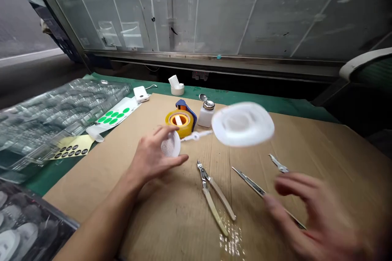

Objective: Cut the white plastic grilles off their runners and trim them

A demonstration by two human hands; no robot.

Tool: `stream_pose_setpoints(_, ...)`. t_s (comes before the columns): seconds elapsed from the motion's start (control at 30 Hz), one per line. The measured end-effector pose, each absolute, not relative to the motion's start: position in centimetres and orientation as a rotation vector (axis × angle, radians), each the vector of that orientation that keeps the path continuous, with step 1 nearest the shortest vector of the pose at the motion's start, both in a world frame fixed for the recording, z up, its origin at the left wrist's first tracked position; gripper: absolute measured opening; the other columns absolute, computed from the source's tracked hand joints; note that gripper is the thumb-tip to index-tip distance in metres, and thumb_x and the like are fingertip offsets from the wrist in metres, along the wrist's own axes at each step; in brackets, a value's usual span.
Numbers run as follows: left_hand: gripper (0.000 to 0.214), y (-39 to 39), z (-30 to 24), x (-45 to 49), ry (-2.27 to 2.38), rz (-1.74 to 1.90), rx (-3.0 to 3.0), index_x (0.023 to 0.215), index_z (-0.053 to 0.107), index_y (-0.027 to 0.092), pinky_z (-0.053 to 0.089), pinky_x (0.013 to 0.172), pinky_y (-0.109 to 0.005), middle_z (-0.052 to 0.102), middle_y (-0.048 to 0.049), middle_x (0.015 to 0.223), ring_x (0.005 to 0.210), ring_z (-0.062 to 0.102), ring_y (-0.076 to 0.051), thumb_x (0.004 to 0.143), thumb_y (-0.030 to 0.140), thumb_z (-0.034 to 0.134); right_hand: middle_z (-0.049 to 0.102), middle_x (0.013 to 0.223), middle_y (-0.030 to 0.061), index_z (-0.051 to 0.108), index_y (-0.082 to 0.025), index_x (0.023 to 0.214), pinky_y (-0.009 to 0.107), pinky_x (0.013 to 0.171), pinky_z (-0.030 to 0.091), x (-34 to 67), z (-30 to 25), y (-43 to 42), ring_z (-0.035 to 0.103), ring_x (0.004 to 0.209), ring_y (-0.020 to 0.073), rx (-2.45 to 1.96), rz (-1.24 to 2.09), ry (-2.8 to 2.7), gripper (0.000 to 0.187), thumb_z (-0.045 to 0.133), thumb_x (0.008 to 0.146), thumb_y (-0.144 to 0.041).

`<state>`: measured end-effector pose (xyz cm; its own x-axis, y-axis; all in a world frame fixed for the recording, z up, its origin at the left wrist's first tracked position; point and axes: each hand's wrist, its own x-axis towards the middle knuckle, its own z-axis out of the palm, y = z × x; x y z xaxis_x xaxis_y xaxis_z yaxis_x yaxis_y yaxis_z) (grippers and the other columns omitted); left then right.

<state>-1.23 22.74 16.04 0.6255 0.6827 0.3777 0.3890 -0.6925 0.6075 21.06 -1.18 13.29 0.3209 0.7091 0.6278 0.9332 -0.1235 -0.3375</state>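
Blur — right hand (pixel 315 216) (cut off)

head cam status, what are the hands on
Left hand: holds white mesh disc. Right hand: open, blurred, over slim metal knife. White plastic dome: blurred, above the cardboard. Pliers between hands.

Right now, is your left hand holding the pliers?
No, the left hand holds a white mesh disc; the pliers lie on the cardboard.
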Motion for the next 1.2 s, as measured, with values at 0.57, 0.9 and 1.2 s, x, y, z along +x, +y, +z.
stream_pose_setpoints(0.57, 0.071, 22.9, 14.5, 0.7, 0.752, 0.783, 1.551, 0.122, 0.057, 0.028, 0.053, 0.086, -0.043, 0.062, -0.0061, 0.124, 0.103, 0.061, -0.026, 0.063, 0.057, 0.084, 0.063, 0.080, 0.0047, 0.053, -0.022, 0.085, 0.039, 0.068, 0.048, 17.4, 15.5, 1.2, 0.063, 0.076, 0.0236, -2.308, 0.614, -1.694, 0.040, 0.029, 0.102, -0.049)
stream_pose_setpoints(0.9, 0.076, 22.4, 14.1, 0.3, 0.705, 0.762, 1.638, 0.120, 0.059, 0.032, 0.053, 0.083, -0.041, 0.061, -0.0045, 0.119, 0.105, 0.058, -0.026, 0.053, 0.044, 0.092, 0.064, 0.097, 0.0048, 0.066, -0.023, 0.088, 0.033, 0.082, 0.047, 17.0, 15.7, 1.6, 0.057, 0.082, 0.0175, -1.221, 1.334, -0.650, 0.037, 0.050, 0.096, -0.055)
stream_pose_setpoints(1.2, 0.084, 20.4, 14.5, 0.7, 0.675, 0.697, 1.884, 0.116, 0.063, 0.030, 0.050, 0.093, -0.049, 0.065, -0.0049, 0.115, 0.108, 0.057, -0.031, 0.041, 0.052, 0.095, 0.061, 0.118, 0.0097, 0.069, -0.025, 0.112, 0.043, 0.105, 0.040, 15.7, 13.8, -0.4, 0.055, 0.113, 0.0279, -1.421, 1.378, -0.610, 0.047, 0.067, 0.083, -0.061)
